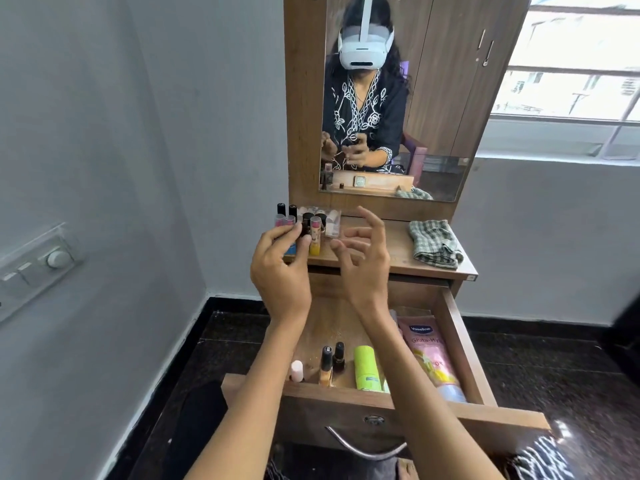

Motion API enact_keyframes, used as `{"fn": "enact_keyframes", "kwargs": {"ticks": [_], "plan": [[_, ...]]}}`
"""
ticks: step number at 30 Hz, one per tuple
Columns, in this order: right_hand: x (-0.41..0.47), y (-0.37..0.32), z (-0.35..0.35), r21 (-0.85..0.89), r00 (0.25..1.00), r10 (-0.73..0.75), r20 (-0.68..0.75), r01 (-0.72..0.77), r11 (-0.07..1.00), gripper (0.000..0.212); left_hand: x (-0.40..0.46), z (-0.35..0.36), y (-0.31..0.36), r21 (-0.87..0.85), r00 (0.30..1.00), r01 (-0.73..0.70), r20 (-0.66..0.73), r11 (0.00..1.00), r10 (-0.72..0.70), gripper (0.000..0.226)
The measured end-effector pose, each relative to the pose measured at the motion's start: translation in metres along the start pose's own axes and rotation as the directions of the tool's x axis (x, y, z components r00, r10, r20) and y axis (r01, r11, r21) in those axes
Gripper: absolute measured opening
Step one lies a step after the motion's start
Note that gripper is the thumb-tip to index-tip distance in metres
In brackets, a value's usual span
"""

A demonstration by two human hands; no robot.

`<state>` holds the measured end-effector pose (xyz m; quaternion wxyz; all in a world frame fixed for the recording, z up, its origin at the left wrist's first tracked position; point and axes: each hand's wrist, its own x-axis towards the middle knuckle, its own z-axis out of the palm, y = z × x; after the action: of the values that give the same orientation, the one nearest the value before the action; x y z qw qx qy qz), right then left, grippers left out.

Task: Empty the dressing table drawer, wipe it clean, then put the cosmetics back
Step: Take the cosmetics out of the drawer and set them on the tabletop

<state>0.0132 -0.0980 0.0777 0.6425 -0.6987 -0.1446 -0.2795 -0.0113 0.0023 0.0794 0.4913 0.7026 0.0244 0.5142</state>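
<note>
Drawer [460, 344] of the dressing table, pulled fully out below the tabletop [398, 251], holding along its front edge a small pale bottle [297, 371], two dark-capped nail polish bottles [332, 362] and a green tube [366, 373], with a pink Vaseline tube [431, 355] along its right wall. Left hand [282, 268] is raised at the tabletop's left end, fingers curled round small lip balm sticks [294, 237]; which ones it grips and which already stand free cannot be told. Right hand [363, 258] hovers beside it, fingers spread and holding nothing. Emptying appears partly done. To finish the placement well, each stick should be set upright near the back-left corner, against the cluster of cosmetics [311, 220], not toppling them. Open room lies mid-tabletop, between that cluster and the checked cloth [434, 244] at the right edge, which should be kept reachable for wiping.
</note>
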Motion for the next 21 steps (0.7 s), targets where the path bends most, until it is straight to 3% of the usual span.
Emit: {"fn": "enact_keyframes", "kwargs": {"ticks": [2, 5, 8, 10, 14, 16, 21], "plan": [[-0.013, -0.008, -0.014, 0.047, 1.000, 0.001, 0.001, -0.001, 0.999, 0.054, -0.010, -0.017, 0.008, -0.041, 0.999, 0.006, 0.040, 0.999, -0.004, 0.020], [-0.033, -0.009, -0.032, 0.009, 0.998, 0.036, 0.049, -0.036, 0.999, 0.054, -0.030, -0.035, 0.011, -0.061, 0.969, 0.065, 0.244, 0.996, -0.049, 0.017], [-0.050, -0.002, -0.044, -0.077, 0.979, 0.112, 0.169, -0.100, 0.992, 0.047, -0.049, -0.044, 0.001, 0.068, 0.851, 0.140, 0.502, 0.988, -0.155, 0.025], [-0.061, 0.007, -0.049, -0.201, 0.951, 0.165, 0.262, -0.113, 0.973, 0.042, -0.059, -0.048, -0.007, 0.189, 0.766, 0.160, 0.595, 0.969, -0.243, 0.036], [-0.077, 0.024, -0.054, -0.455, 0.802, 0.386, 0.455, -0.163, 0.875, 0.042, -0.067, -0.051, -0.017, 0.341, 0.675, 0.115, 0.662, 0.933, -0.326, 0.050], [-0.078, 0.027, -0.055, -0.525, 0.747, 0.446, 0.494, -0.153, 0.837, 0.044, -0.068, -0.050, -0.018, 0.435, 0.593, 0.090, 0.699, 0.896, -0.400, 0.057], [-0.078, 0.029, -0.052, -0.610, 0.700, 0.486, 0.523, -0.090, 0.787, 0.049, -0.068, -0.046, -0.021, 0.610, 0.466, 0.081, 0.676, 0.788, -0.571, 0.065]]}}
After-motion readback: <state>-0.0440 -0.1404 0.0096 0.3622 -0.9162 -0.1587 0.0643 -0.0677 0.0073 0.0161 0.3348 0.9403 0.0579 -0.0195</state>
